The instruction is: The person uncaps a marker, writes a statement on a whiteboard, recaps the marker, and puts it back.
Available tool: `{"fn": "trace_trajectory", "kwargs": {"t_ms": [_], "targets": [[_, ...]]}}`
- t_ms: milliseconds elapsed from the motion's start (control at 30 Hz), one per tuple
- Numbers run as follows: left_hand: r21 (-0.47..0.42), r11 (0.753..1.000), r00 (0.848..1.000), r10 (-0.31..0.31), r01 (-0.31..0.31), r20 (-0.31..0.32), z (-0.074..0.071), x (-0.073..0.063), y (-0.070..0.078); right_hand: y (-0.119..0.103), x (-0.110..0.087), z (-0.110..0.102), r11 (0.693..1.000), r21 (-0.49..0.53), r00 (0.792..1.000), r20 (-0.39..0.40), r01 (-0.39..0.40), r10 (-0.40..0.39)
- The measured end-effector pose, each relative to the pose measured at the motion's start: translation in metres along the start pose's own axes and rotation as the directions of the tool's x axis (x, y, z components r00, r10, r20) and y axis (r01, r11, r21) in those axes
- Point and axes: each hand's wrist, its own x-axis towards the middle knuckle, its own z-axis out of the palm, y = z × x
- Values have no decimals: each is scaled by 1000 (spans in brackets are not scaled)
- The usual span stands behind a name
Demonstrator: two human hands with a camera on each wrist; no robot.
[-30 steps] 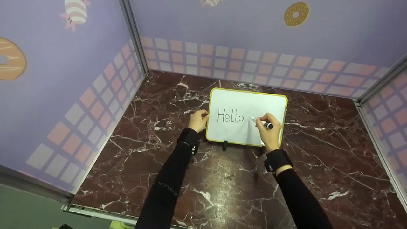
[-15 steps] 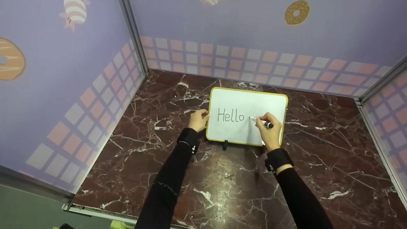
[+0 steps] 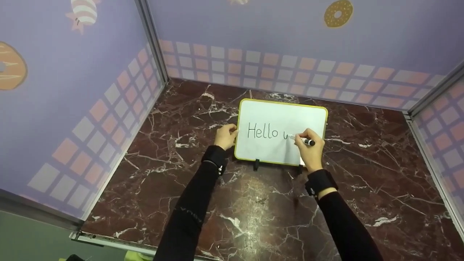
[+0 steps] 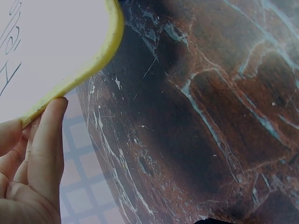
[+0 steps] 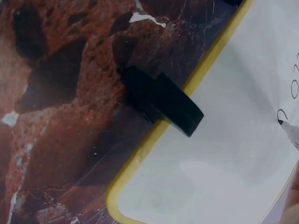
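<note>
A small whiteboard (image 3: 268, 152) with a yellow frame stands propped on black feet (image 3: 256, 165). My left hand (image 3: 225, 137) pinches its left edge; the left wrist view shows the thumb at the front and the fingers (image 4: 49, 135) behind the yellow rim (image 4: 79, 79). In my right hand (image 3: 311, 150) is a marker (image 3: 308, 141) with a white barrel and black end. Its dark tip touches the board in the right wrist view, at the end of a small curved stroke (image 5: 281, 112). That u-like stroke follows the handwritten word "Hello" (image 3: 262, 131). Most of the right hand lies outside the right wrist view.
The board stands on a dark red marbled table (image 3: 174, 203). Purple panels with pink and white squares rise at the back (image 3: 253, 21), left and right. A metal-trimmed edge (image 3: 108, 242) runs along the front left, with a yellow-green object (image 3: 135, 256) below it.
The right hand has moved slightly right with the marker, and a short mark after "Hello" has grown into a u-like curve. The left hand keeps its hold on the board's edge.
</note>
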Motion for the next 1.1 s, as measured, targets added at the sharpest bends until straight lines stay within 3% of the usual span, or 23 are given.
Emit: {"fn": "trace_trajectory", "kwargs": {"t_ms": [567, 800, 1100], "targets": [[6, 1000, 1000, 0, 0, -4, -1, -1, 2, 2, -2, -12, 1000, -12, 998, 59, -3, 4], [15, 1000, 1000, 6, -6, -3, -1, 0, 1, 1, 2, -13, 1000, -15, 999, 41, -21, 21], [-16, 1000, 1000, -17, 17, 20, -1, 0, 1, 3, 7, -12, 999, 8, 999, 25, 31, -31]]}}
